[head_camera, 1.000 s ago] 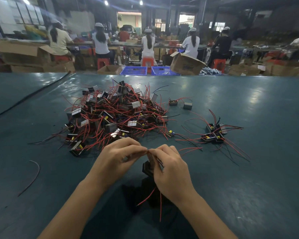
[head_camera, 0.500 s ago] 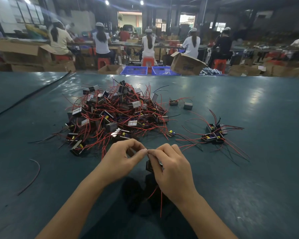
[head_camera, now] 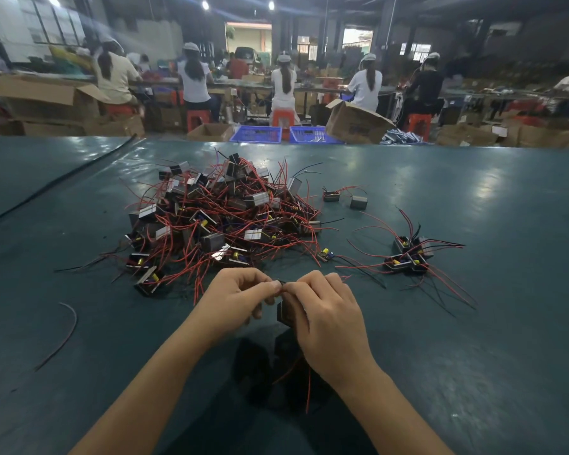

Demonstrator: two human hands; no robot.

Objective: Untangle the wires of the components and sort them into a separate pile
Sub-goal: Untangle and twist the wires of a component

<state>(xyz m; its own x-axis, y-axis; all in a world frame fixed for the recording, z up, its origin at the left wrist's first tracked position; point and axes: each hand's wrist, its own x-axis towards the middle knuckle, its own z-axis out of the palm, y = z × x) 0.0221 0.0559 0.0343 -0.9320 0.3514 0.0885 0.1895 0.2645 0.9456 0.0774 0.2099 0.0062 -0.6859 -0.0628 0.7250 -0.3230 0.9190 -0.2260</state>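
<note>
Head view: left hand (head_camera: 234, 302) and right hand (head_camera: 329, 323) meet fingertip to fingertip, each pinching a thin wire (head_camera: 280, 283) of the dark component (head_camera: 284, 312) tucked beneath the right hand. The tangled pile (head_camera: 217, 218) lies beyond the left hand. A small sorted pile (head_camera: 408, 257) sits beyond and right of the right hand.

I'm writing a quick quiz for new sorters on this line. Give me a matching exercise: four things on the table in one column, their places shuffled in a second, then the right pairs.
Things
1. large tangled pile
2. small separate pile
3. loose single wire
4. dark component

Places
A. alone on the table, near left
B. at the right hand, its wire pinched by the left hand
C. right of the hands, farther off
D. table centre, beyond the hands

Pairs: 1-D, 2-C, 3-A, 4-B
</note>
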